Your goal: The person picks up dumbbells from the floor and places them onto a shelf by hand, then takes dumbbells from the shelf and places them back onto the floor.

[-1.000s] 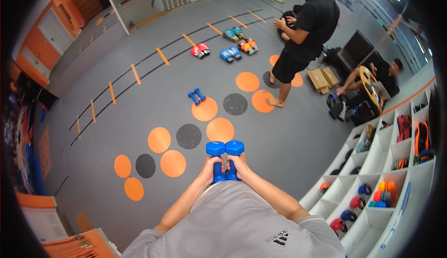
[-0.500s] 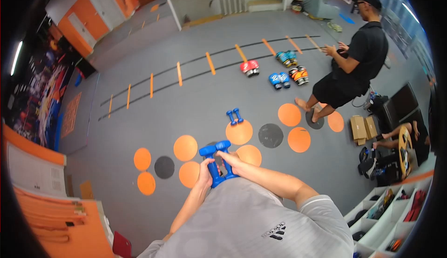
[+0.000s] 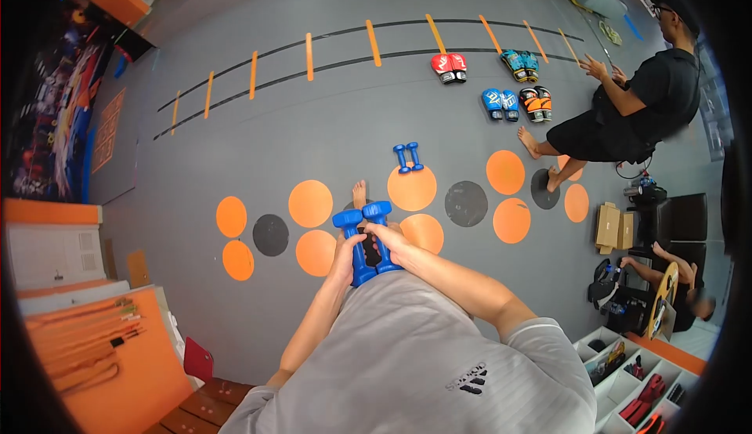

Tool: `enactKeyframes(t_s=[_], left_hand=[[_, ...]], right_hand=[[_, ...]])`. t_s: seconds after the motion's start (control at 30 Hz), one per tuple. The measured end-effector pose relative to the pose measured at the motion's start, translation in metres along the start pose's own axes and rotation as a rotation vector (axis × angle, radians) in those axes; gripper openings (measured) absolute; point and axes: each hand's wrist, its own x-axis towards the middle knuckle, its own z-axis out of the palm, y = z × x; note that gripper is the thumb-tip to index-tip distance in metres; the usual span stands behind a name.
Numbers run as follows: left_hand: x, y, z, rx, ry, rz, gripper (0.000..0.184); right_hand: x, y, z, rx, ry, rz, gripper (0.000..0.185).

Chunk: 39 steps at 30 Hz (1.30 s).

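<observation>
Two blue dumbbells stand upright side by side in front of my shirt. My left hand (image 3: pixel 345 256) is wrapped round the handle of the left dumbbell (image 3: pixel 347 218). Round the right dumbbell (image 3: pixel 377 211) my right hand (image 3: pixel 390 244) is closed, its head close to the other one. A bare foot (image 3: pixel 359 193) shows on the floor just beyond them. Farther ahead, another pair of blue dumbbells (image 3: pixel 408 157) lies at the edge of an orange floor circle (image 3: pixel 412 189).
A floor ladder (image 3: pixel 309 56) runs across ahead. Red gloves (image 3: pixel 449 68), blue gloves (image 3: pixel 500 104), teal gloves (image 3: pixel 520 65) and orange-black gloves (image 3: pixel 536 103) lie at right. One person (image 3: pixel 654 81) stands there; another sits near cardboard boxes (image 3: pixel 612 228) and shelves (image 3: pixel 619 383).
The view has turned, so the shelves moved down and the floor things shifted. A foot has come into view beyond the held dumbbells. Both hands still grip them.
</observation>
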Motion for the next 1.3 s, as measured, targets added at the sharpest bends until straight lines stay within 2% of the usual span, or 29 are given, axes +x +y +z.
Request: enactKeyframes(t_s=[0.07,0.1,0.13,0.17,0.2,0.23,0.27,0.3,0.37,0.4,0.43,0.47,0.5,0.53,0.57,0.6,0.67,0.73,0.8,0.83,0.9,1.0,1.03,1.07,1.13,1.2,1.23,1.3], left_hand=[[0.049,0.031,0.005,-0.077,-0.153,-0.08,0.025],[0.083,0.037,0.002,-0.036,-0.164,-0.056,0.02],[0.118,0.036,-0.003,-0.001,-0.136,-0.048,0.021],[0.164,0.023,-0.018,0.013,-0.157,-0.146,0.027],[0.17,0.066,0.012,0.137,-0.049,0.007,0.032],[0.211,0.061,0.015,0.157,-0.029,0.055,0.034],[0.254,0.049,0.014,0.18,0.015,0.082,0.036],[0.292,0.054,0.023,0.163,0.026,0.049,0.036],[0.367,0.044,0.02,0.365,0.018,0.152,0.04],[0.413,0.019,0.013,0.331,0.047,0.033,0.044],[0.458,-0.011,0.002,0.395,0.093,-0.002,0.045],[0.507,-0.011,-0.01,0.763,-0.048,-0.151,0.046],[0.551,-0.04,-0.012,0.459,0.011,-0.148,0.053],[0.59,-0.069,-0.015,0.329,0.059,-0.186,0.061],[0.661,-0.184,-0.073,0.59,0.115,0.007,0.066],[0.696,-0.199,-0.069,0.5,0.153,0.127,0.051],[0.742,-0.194,-0.049,0.445,0.213,0.073,0.041],[0.795,-0.236,-0.068,0.521,0.198,-0.068,0.031],[0.829,-0.241,-0.068,0.532,0.165,-0.414,0.035],[0.847,-0.26,-0.071,0.531,0.17,-0.431,0.035],[0.881,-0.287,-0.069,0.297,0.26,-0.424,0.032],[0.916,-0.315,-0.066,0.317,0.299,-0.322,0.028],[0.924,-0.317,-0.068,0.346,0.255,-0.401,0.051],[0.928,-0.319,-0.068,0.345,0.254,-0.406,0.051],[0.933,-0.32,-0.067,0.363,0.18,-0.367,0.055],[0.934,-0.318,-0.07,0.374,0.16,-0.387,0.057],[0.934,-0.317,-0.07,0.382,0.137,-0.406,0.06],[0.925,-0.308,-0.067,0.366,0.15,-0.411,0.053]], right_hand=[[0.053,-0.009,0.005,0.201,-0.053,0.071,0.014],[0.083,-0.008,0.004,0.26,-0.038,0.049,0.016],[0.108,-0.016,0.001,0.244,-0.031,0.02,0.016],[0.128,-0.032,0.004,0.273,0.034,0.01,0.015],[0.156,-0.042,-0.001,0.309,0.078,0.04,0.014],[0.175,-0.063,0.002,0.278,0.212,-0.114,0.005],[0.211,-0.068,-0.007,0.144,0.292,-0.01,0.016],[0.256,-0.069,-0.015,0.146,0.344,-0.069,0.022],[0.336,-0.04,-0.029,0.133,0.442,-0.086,0.033],[0.38,-0.04,-0.038,0.103,0.486,-0.062,0.038],[0.419,-0.034,-0.049,0.09,0.475,-0.086,0.04],[0.463,-0.032,-0.06,0.099,0.429,-0.053,0.049],[0.502,-0.042,-0.065,0.121,0.425,0.0,0.063],[0.545,-0.023,-0.079,0.177,0.372,-0.034,0.072],[0.588,-0.019,-0.088,0.115,0.397,-0.006,0.076],[0.625,-0.021,-0.095,0.102,0.462,-0.01,0.072],[0.714,0.025,-0.129,-0.141,0.459,0.219,0.052],[0.779,0.046,-0.147,-0.248,0.436,0.263,0.027],[0.823,0.066,-0.162,-0.283,0.445,0.247,0.018],[0.846,0.075,-0.171,-0.302,0.434,0.238,0.018],[0.886,0.081,-0.185,-0.329,0.419,0.216,0.017],[0.918,0.087,-0.202,-0.373,0.418,0.24,0.016],[0.925,0.087,-0.205,-0.372,0.411,0.227,0.016],[0.929,0.085,-0.209,-0.369,0.406,0.214,0.016],[0.932,0.084,-0.213,-0.337,0.366,0.204,0.02],[0.933,0.083,-0.211,-0.256,0.439,0.233,0.032],[0.929,0.083,-0.209,-0.25,0.439,0.232,0.032],[0.914,0.079,-0.204,-0.543,0.504,0.125,0.049]])
